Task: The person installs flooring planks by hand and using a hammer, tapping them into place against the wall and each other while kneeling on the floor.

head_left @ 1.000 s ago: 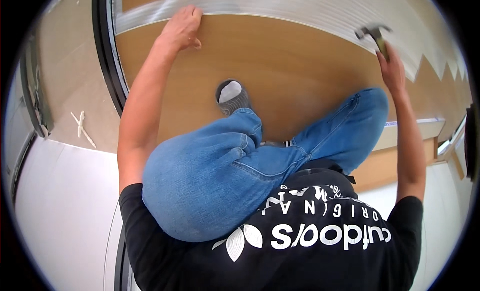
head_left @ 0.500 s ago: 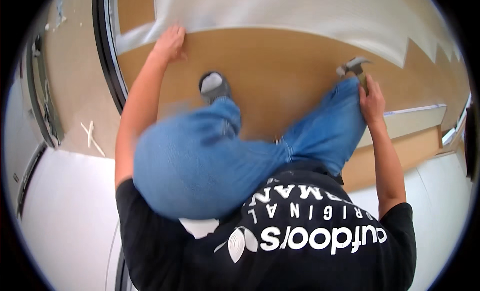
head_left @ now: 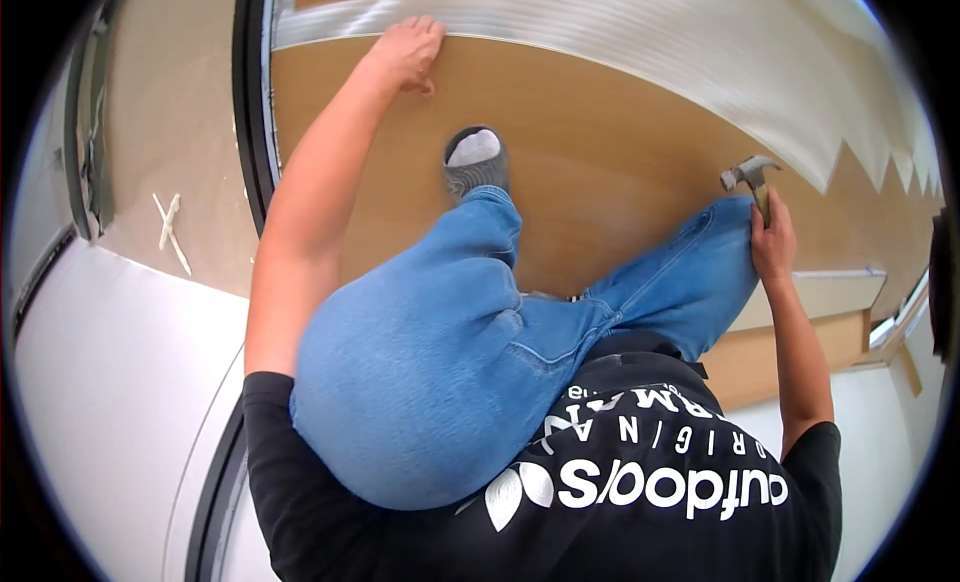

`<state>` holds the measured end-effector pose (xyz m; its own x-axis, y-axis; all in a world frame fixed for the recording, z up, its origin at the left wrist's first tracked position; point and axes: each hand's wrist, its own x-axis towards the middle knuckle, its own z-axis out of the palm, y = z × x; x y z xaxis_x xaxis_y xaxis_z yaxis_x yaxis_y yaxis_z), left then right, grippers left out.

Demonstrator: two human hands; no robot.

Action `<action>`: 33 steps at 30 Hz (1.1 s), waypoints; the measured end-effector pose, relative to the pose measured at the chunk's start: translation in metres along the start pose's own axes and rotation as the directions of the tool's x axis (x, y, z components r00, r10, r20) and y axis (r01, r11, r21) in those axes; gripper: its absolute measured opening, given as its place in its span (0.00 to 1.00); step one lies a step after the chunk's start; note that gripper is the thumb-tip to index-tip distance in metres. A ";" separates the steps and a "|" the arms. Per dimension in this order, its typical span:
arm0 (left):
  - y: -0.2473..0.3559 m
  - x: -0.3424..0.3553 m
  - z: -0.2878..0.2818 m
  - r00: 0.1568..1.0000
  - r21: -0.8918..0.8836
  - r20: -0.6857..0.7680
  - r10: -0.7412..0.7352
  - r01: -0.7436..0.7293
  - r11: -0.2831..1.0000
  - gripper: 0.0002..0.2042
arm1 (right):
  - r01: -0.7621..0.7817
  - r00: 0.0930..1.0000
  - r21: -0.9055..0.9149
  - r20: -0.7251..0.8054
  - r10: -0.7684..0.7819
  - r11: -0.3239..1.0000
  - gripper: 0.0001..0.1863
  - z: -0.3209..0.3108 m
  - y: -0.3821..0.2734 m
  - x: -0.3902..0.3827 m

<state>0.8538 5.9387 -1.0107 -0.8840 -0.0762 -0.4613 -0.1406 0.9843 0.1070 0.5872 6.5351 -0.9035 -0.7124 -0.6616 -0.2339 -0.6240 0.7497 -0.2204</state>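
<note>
My right hand is closed around the handle of a claw hammer, whose metal head rises above the fist beside my right knee. On the far left, my left hand rests with fingers stretched over the border between a tan wood-coloured panel and a translucent whitish sheet. Its thumb points back toward me, and nothing shows in its grasp. My foot in a grey slipper is on the panel between the two hands.
A black-edged frame strip runs along the panel's left side. Beyond it, two crossed pale strips lie on a beige surface. Pale boards sit beyond my right leg. The sheet's right edge is jagged. White floor shows at lower left.
The view has shifted, so most things sit farther right. My left hand stays at the sheet's border. The hammer remains in my right hand near the knee, and my left knee appears lower.
</note>
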 end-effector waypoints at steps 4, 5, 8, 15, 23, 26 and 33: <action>0.003 0.004 -0.015 0.993 -0.016 0.111 -0.036 0.038 0.999 0.39 | 0.000 0.997 -0.082 0.078 0.006 0.997 0.23 -0.005 0.004 -0.002; 0.003 0.002 -0.015 0.997 -0.030 0.073 -0.025 0.027 0.999 0.39 | -0.009 0.997 -0.087 0.074 0.016 0.996 0.24 -0.005 0.001 -0.004; -0.004 -0.005 -0.006 1.000 -0.033 -0.002 -0.019 0.019 0.999 0.39 | 0.015 0.998 -0.118 0.062 -0.007 0.993 0.25 0.001 0.005 -0.004; 0.000 -0.015 -0.011 0.996 -0.079 -0.064 -0.062 0.057 0.995 0.41 | 0.233 0.969 -0.025 0.092 -0.230 0.972 0.26 -0.002 -0.089 0.116; 0.000 -0.017 0.013 0.950 -0.136 -0.295 -0.104 0.066 0.988 0.33 | 0.473 0.836 0.146 0.239 -0.494 0.869 0.29 0.001 -0.383 0.291; -0.007 0.002 0.026 0.900 -0.198 -0.412 -0.140 0.062 0.978 0.30 | 0.534 0.819 0.138 0.159 -0.551 0.834 0.28 0.027 -0.434 0.319; -0.003 0.001 0.063 0.665 -0.182 -0.734 -0.137 0.002 0.983 0.15 | 0.562 0.765 0.057 0.342 -0.545 0.825 0.28 0.061 -0.537 0.321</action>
<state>0.8817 5.9457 -1.0666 -0.8956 -0.3030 0.3256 -0.2214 0.9386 0.2645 0.7130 5.9193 -0.9186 -0.0951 -0.9191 -0.3824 -0.8970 0.2457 -0.3675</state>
